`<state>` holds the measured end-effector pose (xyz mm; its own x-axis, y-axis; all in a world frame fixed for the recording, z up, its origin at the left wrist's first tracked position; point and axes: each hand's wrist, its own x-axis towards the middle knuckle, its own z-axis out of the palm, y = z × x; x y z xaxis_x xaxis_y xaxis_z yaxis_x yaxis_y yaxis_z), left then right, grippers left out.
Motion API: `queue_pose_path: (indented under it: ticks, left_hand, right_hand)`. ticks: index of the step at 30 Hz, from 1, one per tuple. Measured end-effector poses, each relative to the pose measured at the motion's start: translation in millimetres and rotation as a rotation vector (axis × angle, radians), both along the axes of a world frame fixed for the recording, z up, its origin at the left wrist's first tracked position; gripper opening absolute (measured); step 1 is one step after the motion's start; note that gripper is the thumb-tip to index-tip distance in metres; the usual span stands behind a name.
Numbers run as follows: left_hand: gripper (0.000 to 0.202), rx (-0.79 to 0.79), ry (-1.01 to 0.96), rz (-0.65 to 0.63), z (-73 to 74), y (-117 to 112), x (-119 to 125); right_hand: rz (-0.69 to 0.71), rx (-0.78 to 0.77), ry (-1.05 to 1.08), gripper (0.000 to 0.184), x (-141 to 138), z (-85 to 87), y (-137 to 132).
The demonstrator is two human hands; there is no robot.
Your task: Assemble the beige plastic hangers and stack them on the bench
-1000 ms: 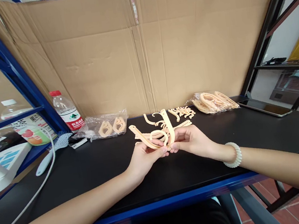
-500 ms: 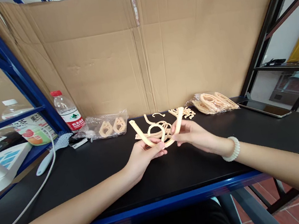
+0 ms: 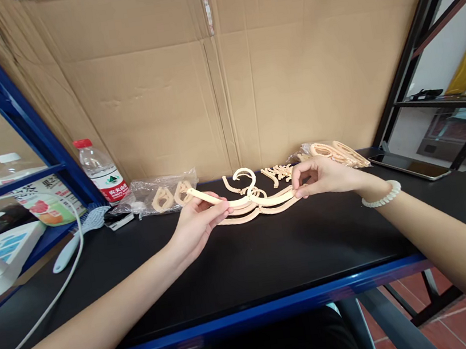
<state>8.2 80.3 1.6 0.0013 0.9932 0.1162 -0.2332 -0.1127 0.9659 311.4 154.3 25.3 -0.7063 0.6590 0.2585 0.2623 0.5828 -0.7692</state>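
A cream plastic folding hanger (image 3: 240, 202) is held up between my two hands, its arms spread wide and its hook rising at the middle. My left hand (image 3: 198, 221) is closed on its left arm, near the end. At the right arm's end, my right hand (image 3: 319, 177) pinches with thumb and fingers. More cream hangers (image 3: 279, 208) lie on the table just behind and below the held one, partly covered by it. A loose hook (image 3: 230, 186) and a pile of small cream pieces (image 3: 276, 174) lie farther back.
Along the cardboard wall (image 3: 152, 93) are a plastic bag of folded hangers (image 3: 162, 199), a second bag (image 3: 338, 154), and a red-capped bottle (image 3: 102, 172). A hairbrush (image 3: 79, 236) and white cable (image 3: 55, 297) lie left; a phone (image 3: 409, 166) lies right on the black table (image 3: 263, 268).
The hanger's arms have swung down from a steep V to a nearly flat spread. My hands have moved apart, the left to the left and the right to the right.
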Motion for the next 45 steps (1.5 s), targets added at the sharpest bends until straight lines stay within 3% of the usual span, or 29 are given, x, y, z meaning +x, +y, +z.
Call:
queue_pose_path:
  ticks: [9, 12, 14, 17, 20, 24, 30, 38, 45]
  left_hand:
    - [0.064, 0.067, 0.100, 0.026, 6.2, 7, -9]
    - [0.056, 0.145, 0.223, 0.005, 3.3, 12, -13]
    - [0.042, 0.261, 0.401, 0.006, 2.8, 15, -18]
    - [0.032, 0.521, 0.826, 0.058, 4.1, 18, -24]
    - [0.027, 0.744, 1.247, 0.002, 4.5, 17, -28]
    - [0.017, 0.840, 1.500, -0.068, 1.5, 14, -27]
    - [0.013, 0.889, 1.590, -0.206, -2.2, 16, -24]
    - [0.009, 0.874, 1.589, -0.208, -8.9, 21, -27]
    - [0.011, 0.859, 1.627, -0.130, -10.2, 23, -28]
  right_hand:
    - [-0.043, 0.099, -0.089, 0.021, 9, 9.3, -4]
    - [-0.067, 0.124, -0.086, 0.020, 8, 9.6, -5]
    - [-0.079, 0.147, -0.105, 0.018, 9, 9.2, -4]
    - [-0.068, 0.169, -0.152, 0.017, 10, 6.5, 1]
    - [-0.030, 0.158, -0.206, 0.017, 10, 1.0, 7]
    - [0.032, 0.136, -0.296, 0.014, 7, -8.1, 11]
    - [0.060, 0.222, -0.404, 0.011, 0, -17.4, 10]
    - [-0.021, 0.330, -0.483, 0.012, -2, -14.7, 8]
    - [-0.033, 0.352, -0.453, 0.009, -1, -19.3, 13]
